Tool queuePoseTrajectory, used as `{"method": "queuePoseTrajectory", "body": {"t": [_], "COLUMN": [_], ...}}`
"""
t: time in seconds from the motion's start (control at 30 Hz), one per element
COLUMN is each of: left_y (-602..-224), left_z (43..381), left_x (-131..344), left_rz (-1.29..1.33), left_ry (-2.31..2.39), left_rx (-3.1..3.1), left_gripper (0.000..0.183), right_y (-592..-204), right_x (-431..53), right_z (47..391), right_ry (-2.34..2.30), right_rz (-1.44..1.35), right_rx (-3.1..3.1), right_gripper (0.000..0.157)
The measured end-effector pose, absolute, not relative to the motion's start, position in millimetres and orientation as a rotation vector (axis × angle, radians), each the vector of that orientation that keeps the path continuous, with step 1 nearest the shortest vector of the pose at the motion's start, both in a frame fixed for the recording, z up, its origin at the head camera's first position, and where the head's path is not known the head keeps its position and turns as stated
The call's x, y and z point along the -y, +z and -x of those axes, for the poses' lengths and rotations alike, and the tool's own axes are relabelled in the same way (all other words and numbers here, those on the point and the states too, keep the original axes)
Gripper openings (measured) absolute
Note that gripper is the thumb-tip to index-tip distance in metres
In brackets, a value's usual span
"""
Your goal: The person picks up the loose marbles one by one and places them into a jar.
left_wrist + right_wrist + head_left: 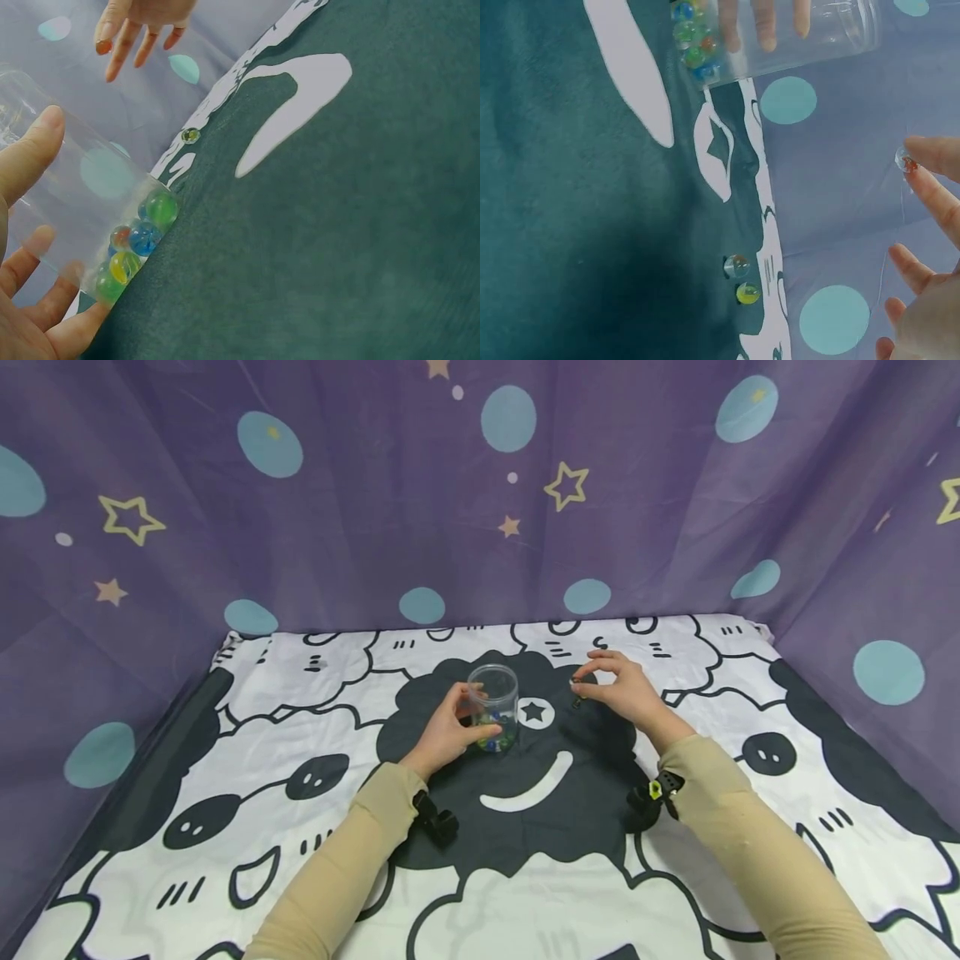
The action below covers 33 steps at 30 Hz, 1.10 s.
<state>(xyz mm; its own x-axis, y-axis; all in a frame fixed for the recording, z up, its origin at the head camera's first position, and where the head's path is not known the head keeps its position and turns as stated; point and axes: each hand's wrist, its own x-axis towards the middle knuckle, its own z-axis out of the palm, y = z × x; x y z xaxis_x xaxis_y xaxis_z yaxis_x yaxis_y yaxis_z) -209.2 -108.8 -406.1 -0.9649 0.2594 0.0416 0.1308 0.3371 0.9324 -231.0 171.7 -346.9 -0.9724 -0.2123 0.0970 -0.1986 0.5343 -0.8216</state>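
Observation:
A clear jar [495, 689] stands on the patterned cloth, with several green, blue and yellow marbles [144, 238] gathered at its bottom. My left hand [444, 733] grips it from the side, thumb in front and fingers round the far side. To the right of the jar and raised above the cloth, my right hand [621, 690] pinches a clear marble with orange-red inside [905, 160] between thumb and index finger; its other fingers are spread apart. Below that hand lie a clear marble with a brownish swirl [736, 266] and a yellow marble [748, 293], side by side.
The cloth [525, 831] carries a black and white cartoon print. A purple curtain [360, 527] with stars and blue spots rises behind it and along both sides. Dark wrist cameras [435, 820] sit on both sleeves.

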Motion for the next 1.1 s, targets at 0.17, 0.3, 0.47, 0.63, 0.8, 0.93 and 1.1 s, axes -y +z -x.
{"method": "queuePoseTrajectory", "body": {"t": [0.17, 0.3, 0.47, 0.63, 0.8, 0.93, 1.1], "left_y": [-407, -407, -406, -408, -409, -408, -407], "left_z": [209, 208, 207, 208, 208, 207, 210], "left_x": [110, 109, 109, 110, 111, 110, 109], "left_rz": [-0.383, -0.417, -0.434, -0.444, -0.454, -0.429, -0.419], "left_ry": [1.722, 1.737, 1.744, 1.748, 1.741, 1.731, 1.735], "left_rx": [-2.451, -2.442, -2.443, -2.449, -2.453, -2.451, -2.422], "left_gripper": [0.068, 0.068, 0.069, 0.072, 0.075, 0.075, 0.075], "right_y": [-341, -336, -329, -321, -313, -308, -303], "right_x": [-169, -167, -162, -154, -146, -138, -129], "right_z": [230, 230, 230, 229, 227, 228, 229], "right_ry": [-1.461, -1.450, -1.469, -1.510, -1.524, -1.529, -1.529], "right_rz": [0.375, 0.365, 0.387, 0.432, 0.466, 0.494, 0.537], "right_rx": [-2.725, -2.718, -2.715, -2.691, -2.664, -2.652, -2.664], "right_gripper": [0.028, 0.029, 0.027, 0.027, 0.027, 0.028, 0.026]}}
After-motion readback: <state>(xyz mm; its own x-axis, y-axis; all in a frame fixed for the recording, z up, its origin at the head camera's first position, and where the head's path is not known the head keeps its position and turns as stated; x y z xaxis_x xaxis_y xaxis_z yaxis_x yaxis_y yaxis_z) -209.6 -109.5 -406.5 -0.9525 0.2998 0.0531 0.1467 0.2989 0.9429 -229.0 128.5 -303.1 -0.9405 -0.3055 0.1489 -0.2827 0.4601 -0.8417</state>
